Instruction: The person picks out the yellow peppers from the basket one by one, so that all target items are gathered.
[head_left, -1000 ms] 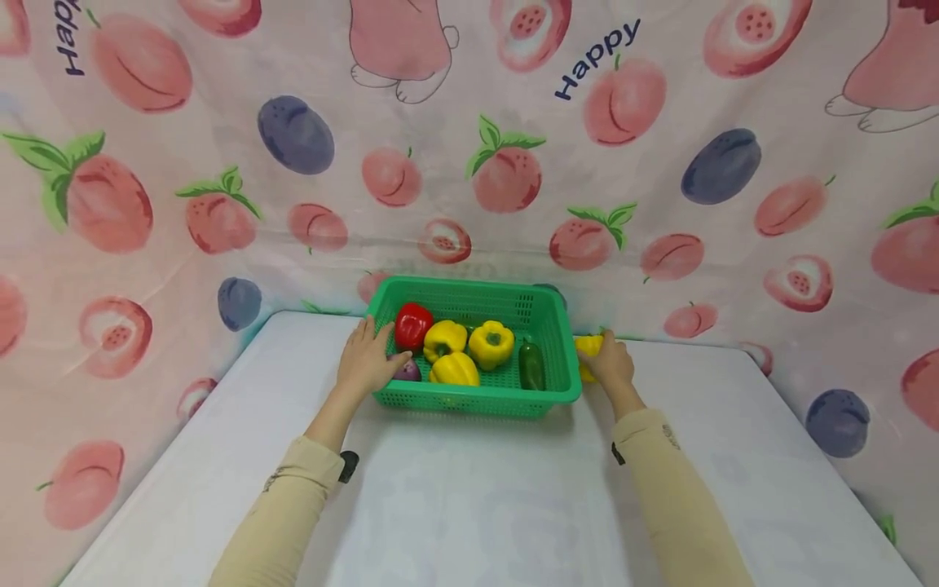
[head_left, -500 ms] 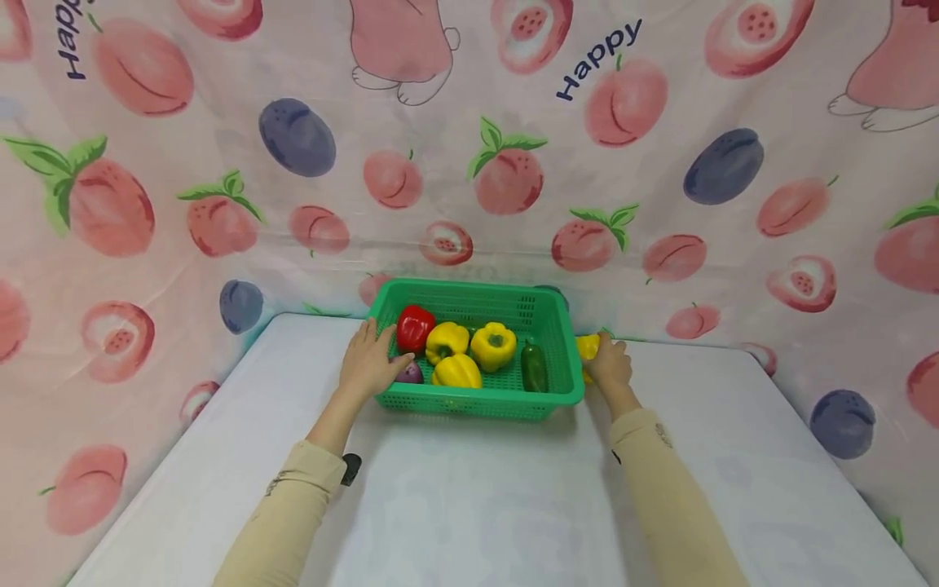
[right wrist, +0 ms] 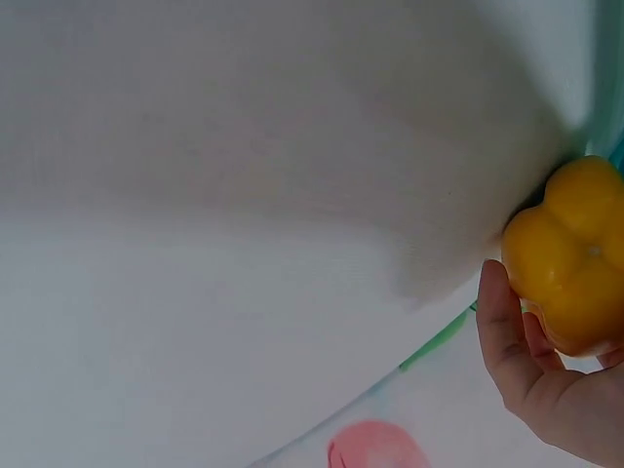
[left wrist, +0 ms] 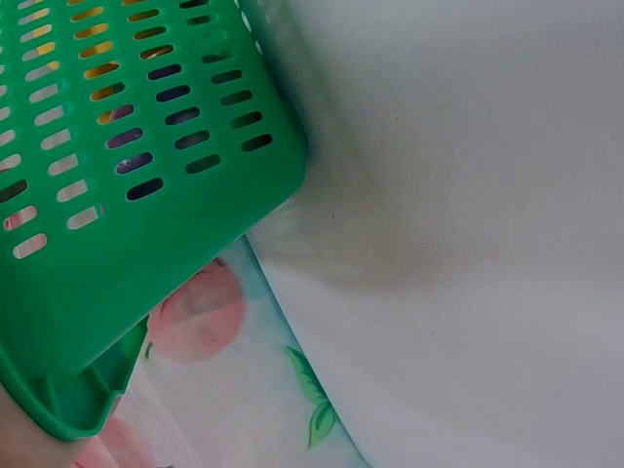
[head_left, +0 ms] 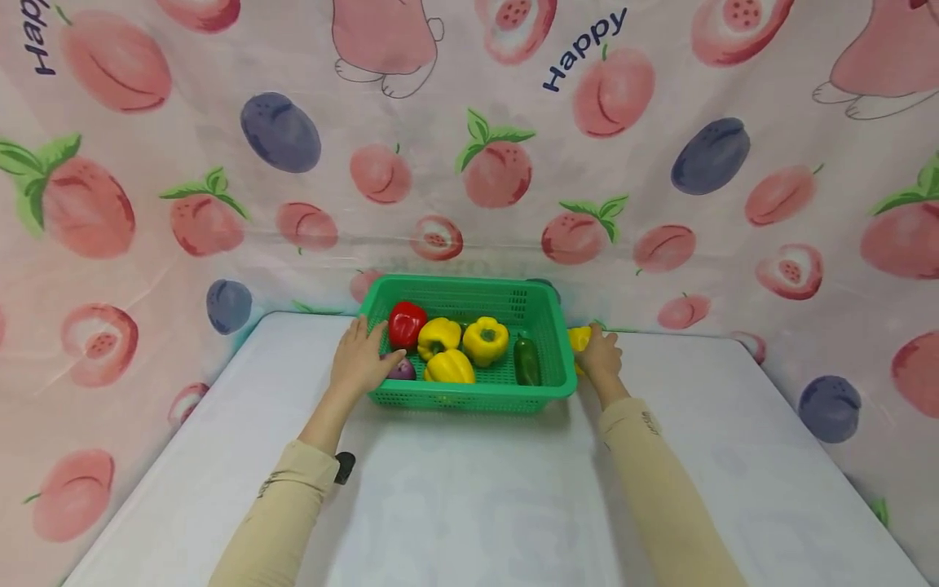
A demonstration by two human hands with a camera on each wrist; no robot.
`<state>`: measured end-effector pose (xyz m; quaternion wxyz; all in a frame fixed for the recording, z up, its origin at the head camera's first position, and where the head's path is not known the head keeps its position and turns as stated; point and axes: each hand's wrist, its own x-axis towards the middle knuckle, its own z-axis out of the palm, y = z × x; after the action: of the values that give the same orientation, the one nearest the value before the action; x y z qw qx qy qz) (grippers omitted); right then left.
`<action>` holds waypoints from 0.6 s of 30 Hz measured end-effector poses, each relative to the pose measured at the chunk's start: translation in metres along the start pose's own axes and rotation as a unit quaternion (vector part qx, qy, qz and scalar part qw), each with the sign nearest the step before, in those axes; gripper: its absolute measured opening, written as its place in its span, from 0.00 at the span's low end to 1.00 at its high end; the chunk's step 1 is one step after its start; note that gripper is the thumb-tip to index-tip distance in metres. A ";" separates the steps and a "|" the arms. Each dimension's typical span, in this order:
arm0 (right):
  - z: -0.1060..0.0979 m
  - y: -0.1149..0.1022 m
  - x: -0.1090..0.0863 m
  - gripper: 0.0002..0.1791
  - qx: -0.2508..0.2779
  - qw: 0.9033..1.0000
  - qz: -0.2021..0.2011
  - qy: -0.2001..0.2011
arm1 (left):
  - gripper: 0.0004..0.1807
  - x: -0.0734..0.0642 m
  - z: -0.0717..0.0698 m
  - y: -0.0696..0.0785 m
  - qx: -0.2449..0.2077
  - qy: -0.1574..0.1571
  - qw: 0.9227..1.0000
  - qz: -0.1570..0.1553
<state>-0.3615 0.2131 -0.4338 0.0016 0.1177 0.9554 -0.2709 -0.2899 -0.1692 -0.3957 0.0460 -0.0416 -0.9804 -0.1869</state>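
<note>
In the head view, my left hand (head_left: 358,359) grips the left rim of a green plastic basket (head_left: 469,390), thumb reaching over the front left corner. Inside lie a red bell pepper (head_left: 407,324), several yellow bell peppers (head_left: 486,340), a dark green pepper (head_left: 526,361) and a purple onion-like vegetable (head_left: 401,369), partly hidden by my thumb. Against the basket's right side, my right hand (head_left: 601,357) holds another yellow bell pepper (right wrist: 570,258), its lobed end showing in the right wrist view. The left wrist view shows the basket's slotted side (left wrist: 146,210).
A white tabletop (head_left: 469,497) spreads in front of and beside the basket. Close behind rises a fruit-printed cloth (head_left: 308,187), which also runs down both sides of the table. The table's back edge lies just beyond the basket.
The head view has shifted slightly. My right hand has edged a little closer to the basket with the yellow bell pepper; my left hand stays on the rim.
</note>
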 end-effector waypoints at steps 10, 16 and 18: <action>0.000 -0.001 0.003 0.40 -0.007 1.000 -0.005 -0.003 | 0.38 0.001 -0.002 -0.002 0.001 0.004 1.000 0.000; -0.001 0.001 0.001 0.41 -0.009 1.000 -0.003 -0.011 | 0.38 -0.001 -0.002 -0.001 -0.006 -0.002 1.000 -0.001; -0.001 0.003 0.001 0.42 -0.007 1.000 -0.003 -0.008 | 0.38 0.000 -0.001 -0.001 -0.006 -0.001 1.000 0.001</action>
<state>-0.3615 0.2160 -0.4340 0.0095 0.1131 0.9576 -0.2649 -0.2894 -0.1702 -0.3951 0.0447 -0.0426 -0.9794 -0.1924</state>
